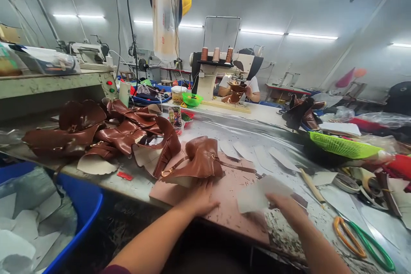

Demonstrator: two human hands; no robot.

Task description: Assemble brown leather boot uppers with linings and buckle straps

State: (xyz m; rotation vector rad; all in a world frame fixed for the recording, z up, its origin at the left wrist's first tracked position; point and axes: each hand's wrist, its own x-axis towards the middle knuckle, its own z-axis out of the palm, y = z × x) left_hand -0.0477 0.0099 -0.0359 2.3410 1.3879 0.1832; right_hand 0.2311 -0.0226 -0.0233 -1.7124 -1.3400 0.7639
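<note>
Both forearms are bare; a dark maroon sleeve [111, 269] edges the left arm.

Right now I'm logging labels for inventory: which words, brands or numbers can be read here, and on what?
No text reads clearly.
Printed card standing on the table: picture and print too small to read.
Hanging plastic bag: red marks, blurred.

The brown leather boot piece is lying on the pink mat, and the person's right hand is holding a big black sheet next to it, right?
Not quite: the sheet in the right hand is white, not black. The head view shows it. The rest holds: the brown leather boot piece lies on the pink mat, with the left hand beside it.
</note>
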